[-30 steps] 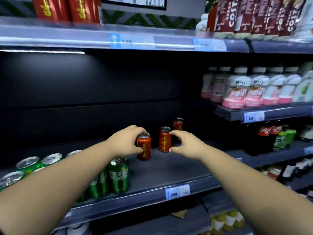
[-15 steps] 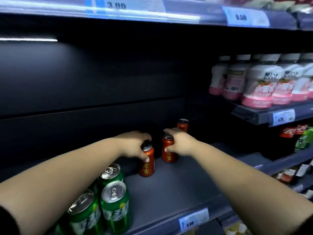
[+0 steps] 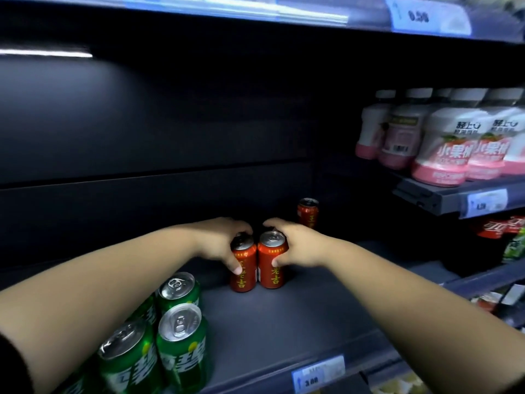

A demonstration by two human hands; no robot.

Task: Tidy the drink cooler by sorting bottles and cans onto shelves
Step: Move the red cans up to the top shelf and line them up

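Observation:
Two red cans with yellow lettering stand upright side by side on the dark grey shelf (image 3: 284, 322). My left hand (image 3: 218, 240) is wrapped around the left red can (image 3: 243, 275), thumb on its front. My right hand (image 3: 295, 245) grips the right red can (image 3: 272, 268). The two cans touch or nearly touch. A third red can (image 3: 307, 212) stands alone farther back, behind my right hand. Several green cans (image 3: 179, 339) stand upright at the shelf's front left, partly hidden under my left forearm.
White and pink bottles (image 3: 443, 146) fill a higher shelf on the right, dark cola bottles (image 3: 500, 231) below them. A price tag (image 3: 318, 373) marks the shelf's front edge. Another shelf (image 3: 255, 9) runs overhead. The back wall is dark.
Both hands closed on the two red cans and drew them together and toward the front. The camera moved closer and lower.

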